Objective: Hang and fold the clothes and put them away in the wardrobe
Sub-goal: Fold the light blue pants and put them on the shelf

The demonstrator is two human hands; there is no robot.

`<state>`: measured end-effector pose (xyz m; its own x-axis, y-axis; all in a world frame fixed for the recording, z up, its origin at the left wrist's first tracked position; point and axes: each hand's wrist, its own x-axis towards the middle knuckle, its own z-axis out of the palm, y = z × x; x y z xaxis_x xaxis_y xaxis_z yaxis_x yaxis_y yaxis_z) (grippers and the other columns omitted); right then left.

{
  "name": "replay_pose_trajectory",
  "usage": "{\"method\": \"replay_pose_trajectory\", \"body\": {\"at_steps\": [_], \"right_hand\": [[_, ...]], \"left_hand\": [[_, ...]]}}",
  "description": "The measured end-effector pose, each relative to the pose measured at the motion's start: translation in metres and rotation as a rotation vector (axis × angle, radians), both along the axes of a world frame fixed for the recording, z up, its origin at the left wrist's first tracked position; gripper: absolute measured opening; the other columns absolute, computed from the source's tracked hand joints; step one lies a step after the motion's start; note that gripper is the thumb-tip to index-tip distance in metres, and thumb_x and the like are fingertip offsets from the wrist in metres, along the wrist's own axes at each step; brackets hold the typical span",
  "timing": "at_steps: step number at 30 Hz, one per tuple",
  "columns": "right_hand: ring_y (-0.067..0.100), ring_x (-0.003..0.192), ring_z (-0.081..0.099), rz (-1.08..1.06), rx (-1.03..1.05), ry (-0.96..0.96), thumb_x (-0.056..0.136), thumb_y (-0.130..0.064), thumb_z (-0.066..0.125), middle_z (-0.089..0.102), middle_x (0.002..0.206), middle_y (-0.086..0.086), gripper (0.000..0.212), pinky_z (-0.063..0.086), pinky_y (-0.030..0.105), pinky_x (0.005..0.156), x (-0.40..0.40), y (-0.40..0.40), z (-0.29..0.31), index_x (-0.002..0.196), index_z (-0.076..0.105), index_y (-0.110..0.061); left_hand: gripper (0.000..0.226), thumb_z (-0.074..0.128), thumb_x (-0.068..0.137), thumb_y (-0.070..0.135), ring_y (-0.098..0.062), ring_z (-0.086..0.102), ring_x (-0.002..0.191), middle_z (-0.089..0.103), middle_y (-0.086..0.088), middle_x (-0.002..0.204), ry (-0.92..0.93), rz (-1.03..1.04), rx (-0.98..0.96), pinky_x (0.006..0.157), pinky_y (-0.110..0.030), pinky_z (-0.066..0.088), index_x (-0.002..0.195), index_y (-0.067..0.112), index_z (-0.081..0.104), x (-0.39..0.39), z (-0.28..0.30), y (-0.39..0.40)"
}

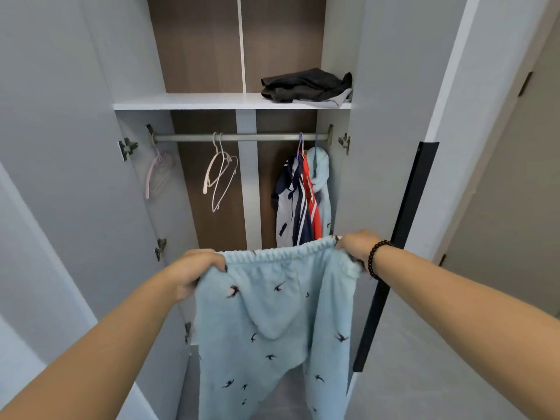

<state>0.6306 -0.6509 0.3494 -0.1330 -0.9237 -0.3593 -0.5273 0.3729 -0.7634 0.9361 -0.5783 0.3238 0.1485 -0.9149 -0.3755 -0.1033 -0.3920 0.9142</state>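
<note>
I hold the light blue fleece trousers with dark bird print (272,322) in front of the open white wardrobe (75,147). My left hand (194,271) grips the left end of the elastic waistband, fingers curled over the fabric. My right hand (357,247) pinches the right end of the waistband; a black bead bracelet (375,257) sits on that wrist. The two hands are well apart, and the waistband is stretched between them. The trouser legs hang down freely toward the grey floor (409,374).

Inside the wardrobe, a metal hanging rail (242,137) runs across below a white shelf (188,101). Two empty pale wire hangers (219,174) hang near the middle of the rail, and a pale pink hanger (157,174) hangs at its left end. At the right end hang a navy and white striped garment (292,204), a red garment (313,201) and a light blue fleece top (322,177), close together. A folded dark grey garment (306,84) lies on the right part of the shelf.
</note>
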Motion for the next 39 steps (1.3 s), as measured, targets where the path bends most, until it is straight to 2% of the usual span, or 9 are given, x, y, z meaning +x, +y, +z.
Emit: {"method": "replay_pose_trajectory", "body": {"at_steps": [5,10,14,18,23,26,32,34,39], "right_hand": [[0.018,0.055,0.057,-0.028,0.157,-0.307,0.093,-0.006,0.048,0.057,0.066,0.009,0.008,0.053,0.033,0.053,0.017,0.018,-0.024,0.091,0.055,-0.004],[0.023,0.048,0.067,0.093,0.142,-0.474,0.088,0.002,0.048,0.067,0.062,0.015,0.012,0.055,0.03,0.047,0.053,0.043,-0.006,0.098,0.054,0.002],[0.024,0.053,0.068,0.176,0.056,-0.537,0.084,0.003,0.049,0.068,0.067,0.017,0.021,0.057,0.031,0.051,0.081,0.055,0.023,0.102,0.058,0.005],[0.021,0.052,0.063,0.191,-0.019,-0.547,0.081,0.002,0.048,0.064,0.07,0.015,0.025,0.057,0.028,0.051,0.095,0.062,0.046,0.103,0.061,0.002],[0.025,0.062,0.066,0.315,-0.078,-0.535,0.086,-0.003,0.049,0.065,0.075,0.016,0.021,0.059,0.031,0.061,0.095,0.071,0.063,0.102,0.061,0.0],[0.02,0.066,0.066,0.421,-0.316,-0.438,0.085,0.001,0.047,0.065,0.074,0.012,0.02,0.056,0.025,0.058,0.078,0.066,0.072,0.089,0.065,-0.007],[-0.003,0.114,0.043,0.854,-0.683,0.12,0.075,-0.026,0.069,0.044,0.115,-0.02,0.031,0.037,0.017,0.097,0.042,0.054,0.056,0.096,0.059,-0.046],[-0.007,0.119,0.034,0.903,-0.754,0.208,0.075,-0.041,0.07,0.036,0.116,-0.029,0.026,0.034,0.019,0.103,0.042,0.054,0.049,0.093,0.054,-0.049],[-0.013,0.13,0.019,0.874,-0.954,0.214,0.086,-0.024,0.063,0.031,0.132,-0.037,0.022,0.02,0.022,0.108,0.042,0.05,0.078,0.08,0.054,-0.043]], "left_hand": [[0.042,0.057,0.074,0.003,-0.037,0.066,0.092,0.068,-0.027,0.11,0.205,0.093,0.075,0.084,-0.043,0.053,0.114,-0.005,0.065,-0.016,-0.017,0.008],[0.016,0.073,0.075,0.01,-0.03,0.068,0.082,0.071,-0.018,0.092,0.183,0.104,-0.119,0.077,-0.038,0.053,0.088,0.004,0.065,-0.033,-0.009,0.01],[0.023,0.08,0.067,0.027,-0.013,0.061,0.068,0.062,-0.004,0.075,0.278,-0.179,-0.288,0.061,-0.025,0.046,0.068,0.02,0.058,-0.042,0.013,0.022],[0.063,0.09,0.052,0.029,0.002,0.062,0.082,0.065,0.007,0.092,-0.09,-0.381,-0.409,0.068,-0.017,0.05,0.099,0.014,0.051,-0.046,0.032,0.034],[0.045,0.079,0.064,0.012,0.006,0.047,0.063,0.051,0.006,0.083,-0.322,-0.277,-0.546,0.055,-0.015,0.041,0.094,0.014,0.046,-0.043,0.039,0.04],[0.035,0.071,0.06,0.013,-0.003,0.049,0.064,0.053,0.006,0.075,-0.193,-0.161,-0.586,0.057,-0.02,0.042,0.087,0.015,0.049,-0.033,0.042,0.042],[0.044,0.07,0.048,0.013,-0.012,0.062,0.065,0.065,-0.003,0.075,0.173,-0.079,-0.66,0.052,-0.025,0.05,0.091,0.011,0.06,-0.019,0.055,0.042],[0.055,0.069,0.042,0.019,-0.016,0.065,0.07,0.068,-0.006,0.079,0.236,-0.046,-0.693,0.056,-0.027,0.052,0.095,0.007,0.061,-0.018,0.062,0.039],[0.045,0.054,0.053,0.006,-0.019,0.067,0.074,0.07,-0.01,0.085,0.273,-0.009,-0.737,0.061,-0.028,0.055,0.098,0.007,0.061,-0.013,0.074,0.036]]}}
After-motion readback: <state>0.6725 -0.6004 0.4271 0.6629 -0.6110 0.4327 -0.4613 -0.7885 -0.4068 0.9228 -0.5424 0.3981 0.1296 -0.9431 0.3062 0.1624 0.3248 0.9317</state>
